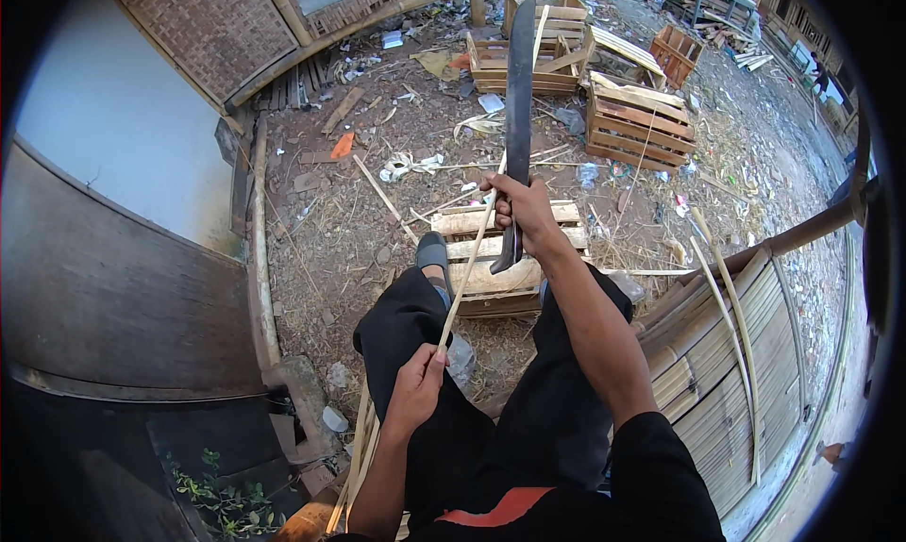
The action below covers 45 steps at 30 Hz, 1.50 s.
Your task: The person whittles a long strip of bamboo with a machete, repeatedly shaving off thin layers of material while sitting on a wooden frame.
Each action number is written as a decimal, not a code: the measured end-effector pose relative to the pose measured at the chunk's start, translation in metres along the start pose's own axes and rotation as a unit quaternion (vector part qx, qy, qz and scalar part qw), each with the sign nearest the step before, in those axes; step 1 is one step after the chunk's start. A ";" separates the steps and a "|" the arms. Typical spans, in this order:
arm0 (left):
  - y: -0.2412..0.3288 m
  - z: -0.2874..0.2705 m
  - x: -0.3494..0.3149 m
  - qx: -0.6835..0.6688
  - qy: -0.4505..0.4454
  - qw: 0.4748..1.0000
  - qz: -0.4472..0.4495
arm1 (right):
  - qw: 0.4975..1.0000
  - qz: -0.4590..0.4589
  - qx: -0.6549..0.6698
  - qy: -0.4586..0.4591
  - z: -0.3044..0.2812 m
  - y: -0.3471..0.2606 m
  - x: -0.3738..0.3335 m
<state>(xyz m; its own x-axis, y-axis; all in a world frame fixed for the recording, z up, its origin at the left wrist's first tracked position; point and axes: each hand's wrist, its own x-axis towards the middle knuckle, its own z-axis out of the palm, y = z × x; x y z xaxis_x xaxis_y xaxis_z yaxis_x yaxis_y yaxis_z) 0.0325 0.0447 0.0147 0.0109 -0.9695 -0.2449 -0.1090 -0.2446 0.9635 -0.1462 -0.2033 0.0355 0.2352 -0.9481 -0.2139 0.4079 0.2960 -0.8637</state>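
Observation:
My right hand (524, 212) is closed round the handle of a machete (518, 84), whose long dark blade points up and away from me. A thin, pale bamboo strip (468, 273) is pinched between the thumb and fingers of my left hand (415, 391), above my left thigh. From there it slants up to the right hand, where its far end runs close beside the blade; whether the two touch I cannot tell. Below my hands, between my legs, sits a slatted wooden crate (505, 306). My left foot, in a grey slipper (432, 252), is at its left edge.
More wooden crates (640, 122) stand ahead among litter and dry straw. More pale strips (363, 448) lie by my left forearm. To my right is a bamboo-slat platform (727, 382) with two long strips (741, 353) on it. A wall with dark boards (132, 278) bounds the left.

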 end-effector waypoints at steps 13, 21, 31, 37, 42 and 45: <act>0.062 0.018 0.069 -0.209 -0.062 0.971 -0.093 | 0.972 -0.024 -0.224 -0.073 0.010 0.006 -0.034; 0.045 0.020 0.070 -0.126 0.116 0.984 -0.056 | 0.661 -0.315 -0.661 -0.163 0.002 0.019 -0.065; 0.010 0.015 0.066 0.018 0.165 0.984 -0.071 | 0.615 -0.437 -0.636 -0.162 -0.003 0.042 -0.057; 0.026 0.011 0.058 -0.040 0.133 0.990 -0.014 | 0.603 -0.425 -0.670 -0.090 -0.013 0.046 -0.033; 0.023 0.014 0.038 0.009 0.125 0.991 -0.038 | 0.620 -0.259 -0.740 -0.028 -0.033 0.007 0.004; 0.014 0.009 0.045 0.063 0.146 0.987 -0.017 | 0.607 -0.289 -0.729 -0.130 -0.018 0.031 -0.027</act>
<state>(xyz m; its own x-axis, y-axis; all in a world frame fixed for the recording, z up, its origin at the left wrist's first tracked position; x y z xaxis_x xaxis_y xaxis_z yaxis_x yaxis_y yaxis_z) 0.0227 -0.0019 0.0164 0.3004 -0.9288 -0.2172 -0.2257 -0.2905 0.9299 -0.1559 -0.1711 0.0063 0.6333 -0.7379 0.2333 -0.6801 -0.6745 -0.2873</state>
